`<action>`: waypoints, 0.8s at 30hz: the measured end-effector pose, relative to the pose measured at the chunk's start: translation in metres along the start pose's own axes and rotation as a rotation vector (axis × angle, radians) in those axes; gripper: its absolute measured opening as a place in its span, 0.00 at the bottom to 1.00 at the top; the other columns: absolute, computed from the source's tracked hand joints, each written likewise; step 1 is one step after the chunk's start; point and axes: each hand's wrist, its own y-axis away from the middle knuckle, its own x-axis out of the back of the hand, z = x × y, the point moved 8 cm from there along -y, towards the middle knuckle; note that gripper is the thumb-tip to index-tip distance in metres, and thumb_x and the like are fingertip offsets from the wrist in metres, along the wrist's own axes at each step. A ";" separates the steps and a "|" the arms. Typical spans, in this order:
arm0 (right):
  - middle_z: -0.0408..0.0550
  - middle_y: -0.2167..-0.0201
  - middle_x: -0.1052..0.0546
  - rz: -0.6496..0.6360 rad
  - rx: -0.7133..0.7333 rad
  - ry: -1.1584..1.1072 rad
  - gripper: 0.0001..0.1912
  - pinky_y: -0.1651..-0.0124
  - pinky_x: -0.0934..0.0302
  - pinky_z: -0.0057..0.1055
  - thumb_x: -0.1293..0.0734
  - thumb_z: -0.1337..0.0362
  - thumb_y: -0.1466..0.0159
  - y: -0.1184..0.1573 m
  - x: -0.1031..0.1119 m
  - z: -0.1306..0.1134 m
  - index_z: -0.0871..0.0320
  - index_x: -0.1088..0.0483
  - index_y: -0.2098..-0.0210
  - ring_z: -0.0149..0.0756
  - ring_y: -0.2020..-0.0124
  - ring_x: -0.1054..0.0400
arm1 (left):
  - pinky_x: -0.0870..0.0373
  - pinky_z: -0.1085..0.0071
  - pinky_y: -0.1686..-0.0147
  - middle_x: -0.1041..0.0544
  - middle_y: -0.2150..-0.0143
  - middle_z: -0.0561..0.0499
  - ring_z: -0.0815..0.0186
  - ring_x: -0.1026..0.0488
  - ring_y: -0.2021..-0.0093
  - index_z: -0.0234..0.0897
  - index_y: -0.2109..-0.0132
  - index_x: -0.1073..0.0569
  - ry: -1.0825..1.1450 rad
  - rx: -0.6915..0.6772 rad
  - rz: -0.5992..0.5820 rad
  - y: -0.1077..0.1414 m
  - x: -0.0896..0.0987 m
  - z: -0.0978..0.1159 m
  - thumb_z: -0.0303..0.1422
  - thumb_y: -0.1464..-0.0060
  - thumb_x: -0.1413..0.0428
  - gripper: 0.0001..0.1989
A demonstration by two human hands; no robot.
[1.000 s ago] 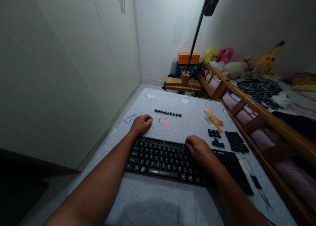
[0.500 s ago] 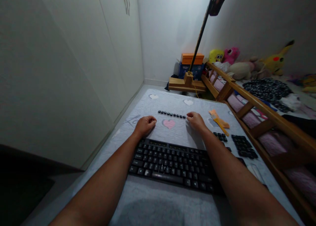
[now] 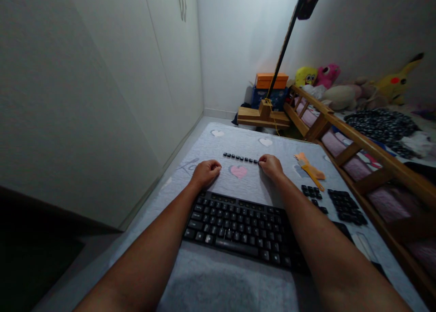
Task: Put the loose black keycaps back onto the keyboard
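A row of small black keycaps [image 3: 241,159] lies on the patterned cloth, beyond a black keyboard [image 3: 235,225]. At the row's right end is my right hand [image 3: 271,166], its fingertips pinched at the last keycap and partly covering it. My left hand [image 3: 206,173] rests just past the keyboard's upper left corner, left of a pink heart print. Its fingers are curled together, and whatever may be inside them is hidden. My right forearm covers the right part of the keyboard.
To the right lie an orange cloth and a yellow-handled brush [image 3: 311,173], with loose groups of black keycaps [image 3: 345,206] nearer me. A wooden bed rail [image 3: 354,139] bounds the right side. A white wardrobe [image 3: 136,85] stands left; a pole on a wooden base [image 3: 264,114] stands behind.
The view has shifted, moving the scene slightly right in the picture. My right fingertips have come a little left onto the row's end keycap. My left hand stays curled in about the same place.
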 end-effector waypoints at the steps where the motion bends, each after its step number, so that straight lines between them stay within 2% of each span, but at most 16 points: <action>1: 0.52 0.63 0.19 -0.003 0.007 0.004 0.09 0.59 0.40 0.26 0.34 0.71 0.41 0.001 0.000 -0.001 0.59 0.21 0.64 0.34 0.61 0.27 | 0.34 0.70 0.68 0.23 0.73 0.50 0.64 0.28 0.71 0.36 0.65 0.21 0.000 0.000 0.002 0.000 0.000 0.000 0.37 0.47 0.46 0.12; 8: 0.52 0.63 0.19 -0.016 0.049 -0.006 0.09 0.56 0.40 0.26 0.33 0.71 0.42 0.007 0.005 -0.004 0.61 0.20 0.65 0.35 0.59 0.27 | 0.34 0.70 0.68 0.22 0.72 0.50 0.64 0.27 0.70 0.36 0.65 0.21 -0.002 -0.005 -0.002 0.001 0.001 0.004 0.36 0.47 0.46 0.12; 12: 0.55 0.63 0.19 -0.023 0.054 -0.062 0.10 0.57 0.38 0.28 0.34 0.68 0.40 0.010 0.013 -0.004 0.64 0.21 0.62 0.37 0.61 0.26 | 0.33 0.70 0.67 0.22 0.71 0.49 0.63 0.27 0.69 0.36 0.65 0.21 -0.001 -0.007 0.002 0.001 0.002 0.004 0.36 0.47 0.46 0.12; 15: 0.52 0.63 0.18 -0.059 0.101 -0.124 0.11 0.58 0.37 0.29 0.35 0.66 0.38 0.022 0.021 -0.009 0.62 0.21 0.61 0.36 0.62 0.26 | 0.33 0.70 0.67 0.22 0.71 0.50 0.63 0.27 0.69 0.36 0.65 0.21 -0.005 -0.008 0.001 0.001 0.001 0.004 0.36 0.47 0.47 0.11; 18: 0.49 0.62 0.18 -0.115 0.171 -0.181 0.10 0.56 0.36 0.29 0.34 0.65 0.38 0.053 0.030 -0.016 0.58 0.21 0.62 0.36 0.61 0.25 | 0.33 0.70 0.67 0.22 0.72 0.50 0.63 0.27 0.70 0.36 0.65 0.21 -0.008 -0.004 -0.005 0.000 0.001 0.003 0.36 0.47 0.47 0.11; 24: 0.48 0.62 0.19 -0.172 0.335 -0.268 0.10 0.53 0.35 0.34 0.36 0.64 0.37 0.144 0.049 -0.024 0.55 0.22 0.61 0.38 0.59 0.26 | 0.34 0.69 0.67 0.22 0.72 0.50 0.63 0.27 0.69 0.37 0.65 0.22 -0.001 0.004 -0.014 0.000 0.001 0.004 0.37 0.47 0.46 0.11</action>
